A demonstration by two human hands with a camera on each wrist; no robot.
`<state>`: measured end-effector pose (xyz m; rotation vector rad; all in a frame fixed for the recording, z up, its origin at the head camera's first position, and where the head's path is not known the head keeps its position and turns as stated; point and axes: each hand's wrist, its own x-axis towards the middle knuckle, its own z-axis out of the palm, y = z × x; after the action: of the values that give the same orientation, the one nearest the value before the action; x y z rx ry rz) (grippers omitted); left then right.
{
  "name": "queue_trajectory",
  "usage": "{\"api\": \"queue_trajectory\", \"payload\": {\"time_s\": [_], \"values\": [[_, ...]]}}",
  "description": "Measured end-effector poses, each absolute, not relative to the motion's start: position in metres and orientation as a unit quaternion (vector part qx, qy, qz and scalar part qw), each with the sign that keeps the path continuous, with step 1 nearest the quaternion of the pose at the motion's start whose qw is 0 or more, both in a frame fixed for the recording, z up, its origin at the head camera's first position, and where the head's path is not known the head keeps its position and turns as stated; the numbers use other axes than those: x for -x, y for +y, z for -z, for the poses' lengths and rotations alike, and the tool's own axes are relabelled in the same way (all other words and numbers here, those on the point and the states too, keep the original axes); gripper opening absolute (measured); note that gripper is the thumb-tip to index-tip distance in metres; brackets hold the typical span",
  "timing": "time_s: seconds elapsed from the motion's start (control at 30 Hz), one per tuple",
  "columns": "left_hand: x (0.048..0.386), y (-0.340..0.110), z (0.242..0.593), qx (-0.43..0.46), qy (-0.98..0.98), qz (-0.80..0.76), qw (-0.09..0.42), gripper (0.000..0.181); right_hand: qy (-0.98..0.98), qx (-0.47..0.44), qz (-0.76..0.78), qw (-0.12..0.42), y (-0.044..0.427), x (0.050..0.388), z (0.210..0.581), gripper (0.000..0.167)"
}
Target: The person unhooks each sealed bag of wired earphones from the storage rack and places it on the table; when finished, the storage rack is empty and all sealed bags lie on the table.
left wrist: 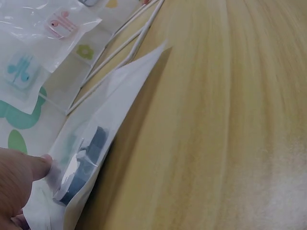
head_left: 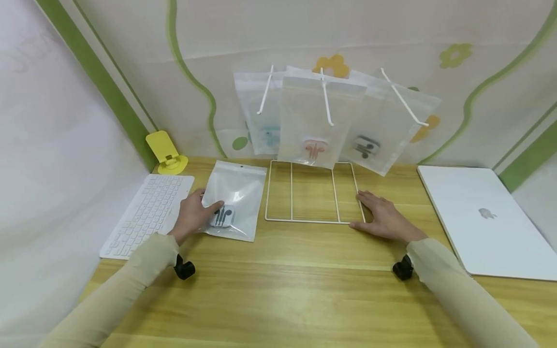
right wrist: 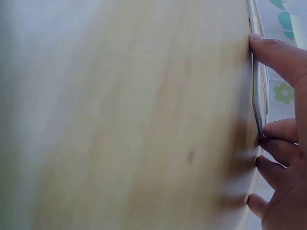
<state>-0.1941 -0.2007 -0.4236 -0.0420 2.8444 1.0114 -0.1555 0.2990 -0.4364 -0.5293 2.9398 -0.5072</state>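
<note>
A: What do your fingers hold?
B: Your left hand (head_left: pixel 194 214) pinches a flat, translucent plastic bag (head_left: pixel 241 191) with dark earphones (head_left: pixel 223 217) inside, thumb uppermost, low over the counter (head_left: pixel 278 295). Your right hand's (head_left: pixel 386 218) fingers are spread, touching the right end of a white wire rack base (head_left: pixel 313 222).
A: How far along does the work look?
B: Three similar hanging bags (head_left: pixel 304 111) are beyond your fingers at white prongs (head_left: pixel 326 99), so those seem done; only the one you pinch looks unhung.

At eight o'clock, the pouch (head_left: pixel 235 195) hides some fingers of my left hand (head_left: pixel 193 212). The picture's edge cuts off the laptop (head_left: pixel 483 222) at three o'clock; my right wrist view blurs the tabletop (right wrist: pixel 96 124) toward nine.
</note>
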Motion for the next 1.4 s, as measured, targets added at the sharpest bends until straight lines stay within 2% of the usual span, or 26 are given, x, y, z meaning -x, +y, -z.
{"api": "queue_trajectory", "payload": {"time_s": [0.17, 0.4, 0.57, 0.7, 0.87, 1.0, 1.2, 1.4], "values": [[0.191, -0.199, 0.424, 0.016, 0.945, -0.321, 0.06, 0.07, 0.97, 0.174, 0.163, 0.057, 0.299, 0.156, 0.437, 0.094], [0.188, -0.199, 0.421, 0.019, 0.95, -0.298, 0.095, 0.084, 0.97, 0.172, 0.162, 0.057, 0.299, 0.156, 0.436, 0.095], [0.186, -0.199, 0.424, 0.022, 0.954, -0.285, 0.095, 0.089, 0.97, 0.173, 0.161, 0.06, 0.298, 0.157, 0.437, 0.095], [0.182, -0.196, 0.425, 0.025, 0.965, -0.253, 0.069, 0.089, 0.969, 0.174, 0.162, 0.062, 0.297, 0.156, 0.436, 0.094], [0.177, -0.189, 0.426, 0.018, 0.972, -0.234, -0.022, 0.075, 0.969, 0.172, 0.163, 0.063, 0.298, 0.156, 0.435, 0.094], [0.175, -0.182, 0.421, 0.006, 0.966, -0.247, -0.075, 0.08, 0.97, 0.171, 0.162, 0.063, 0.299, 0.157, 0.436, 0.095], [0.176, -0.167, 0.397, -0.014, 0.96, -0.275, -0.044, 0.102, 0.97, 0.169, 0.163, 0.066, 0.3, 0.157, 0.437, 0.095], [0.189, -0.144, 0.367, -0.047, 0.938, -0.342, -0.033, 0.106, 0.969, 0.17, 0.165, 0.069, 0.3, 0.157, 0.436, 0.096]]}}
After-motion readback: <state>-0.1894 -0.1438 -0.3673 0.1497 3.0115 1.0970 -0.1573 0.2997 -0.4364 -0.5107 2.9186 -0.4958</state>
